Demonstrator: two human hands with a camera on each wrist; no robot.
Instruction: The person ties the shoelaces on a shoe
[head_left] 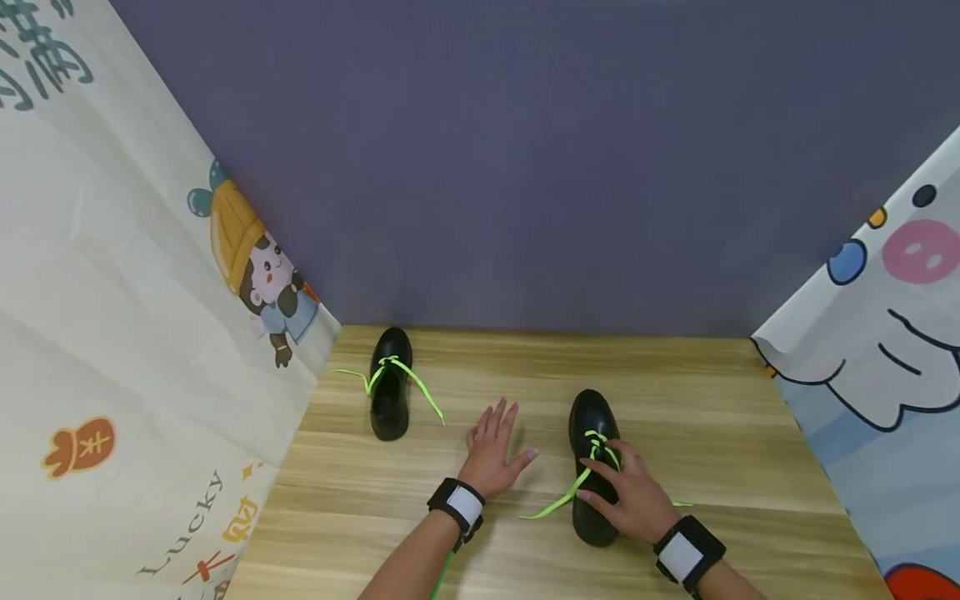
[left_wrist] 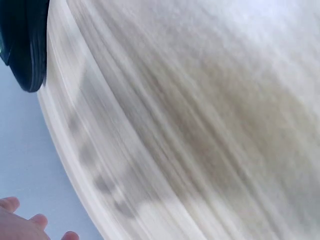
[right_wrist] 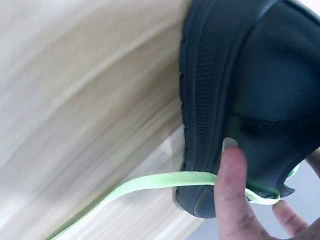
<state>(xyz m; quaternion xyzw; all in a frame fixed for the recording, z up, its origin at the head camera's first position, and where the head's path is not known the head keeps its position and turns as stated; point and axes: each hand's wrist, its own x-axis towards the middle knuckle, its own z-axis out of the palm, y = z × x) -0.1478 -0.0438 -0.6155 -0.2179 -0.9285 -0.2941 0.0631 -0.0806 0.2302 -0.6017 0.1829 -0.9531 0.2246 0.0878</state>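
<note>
Two forearms with black-and-white wristbands reach in from the bottom of the head view onto a wooden table (head_left: 712,400). At left, the left hand (head_left: 493,450) lies flat on the wood, fingers spread wide, holding nothing. At right, the right hand (head_left: 633,496) rests on a black shoe (head_left: 592,417) and touches its green lace (head_left: 555,498), which trails toward the left hand. A second black shoe (head_left: 390,396) with a green lace stands well apart, near the back left corner. From the left wrist, blurred wood fills the picture, with fingertips (left_wrist: 15,222) at the bottom corner and a dark shoe sole (left_wrist: 25,45) at the top. From the right wrist, the thumb (right_wrist: 232,200) presses the lace (right_wrist: 150,182) against the shoe's sole (right_wrist: 210,100).
</note>
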